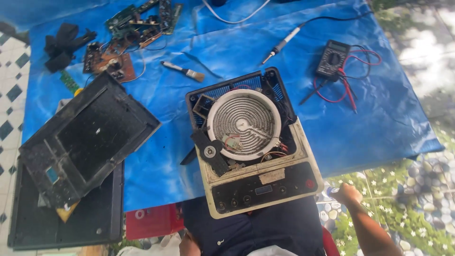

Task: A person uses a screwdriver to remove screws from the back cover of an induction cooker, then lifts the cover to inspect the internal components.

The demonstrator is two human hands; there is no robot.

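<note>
Head view: an opened electric cooker [253, 147] with its coil heater exposed is seen resting on the blue sheet [189, 57]. Just beside its front corner, the right hand [347, 193] is closed on a small object, partly hidden. The left hand [188, 245] is barely seen; its fingers cannot be told.

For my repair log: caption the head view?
Opened electric cooker with exposed coil on blue tarp; right hand beside it, multimeter nearby.

clothing: dark navy garment with a small white button | arms: bare, no sleeves | hands: ungloved
</note>
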